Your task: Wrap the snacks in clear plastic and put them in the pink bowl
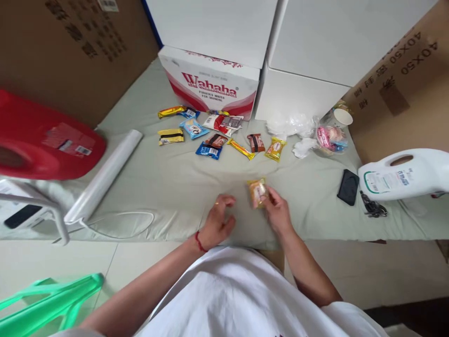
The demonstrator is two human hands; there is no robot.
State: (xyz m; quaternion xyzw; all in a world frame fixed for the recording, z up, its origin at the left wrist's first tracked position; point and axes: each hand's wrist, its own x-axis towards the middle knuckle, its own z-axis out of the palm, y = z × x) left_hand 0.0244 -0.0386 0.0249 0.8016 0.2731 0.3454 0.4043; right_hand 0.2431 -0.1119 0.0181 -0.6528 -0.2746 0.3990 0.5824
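Note:
My right hand [277,210] pinches a small yellow-orange snack packet [257,192] just above the grey-green cloth [168,182]. A short way to its left, my left hand [218,222] rests on the cloth with its fingers curled loosely and nothing in them; a red string circles its wrist. Further back lie several snack packets in a loose group: a blue one [208,150], a long yellow one [241,149], a brown one [256,142], and a yellow one [275,149].
A Wahaha carton [210,84] and white boxes [308,61] stand behind the snacks. A roll of clear film [105,175] and a red jug [42,140] lie left. On the right are a black phone [348,186], a white jug [403,175], crumpled plastic [291,125] and a paper cup [342,117].

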